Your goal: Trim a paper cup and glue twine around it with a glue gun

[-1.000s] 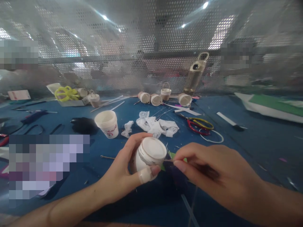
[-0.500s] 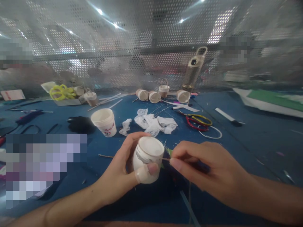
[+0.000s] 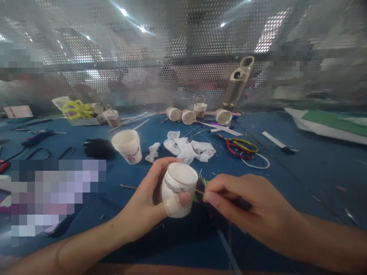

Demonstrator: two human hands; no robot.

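Held just above the blue table, the left hand clasps an upturned paper cup while the right hand pinches a thin strand against its seemingly part-wound rim; 4 wrapped cups lie behind.

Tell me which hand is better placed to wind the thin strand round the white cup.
Right, probably. The right hand pinches the thin strand just beside the small white cup and is free to move. The left hand is wrapped around that cup, thumb across its side, steadying it.
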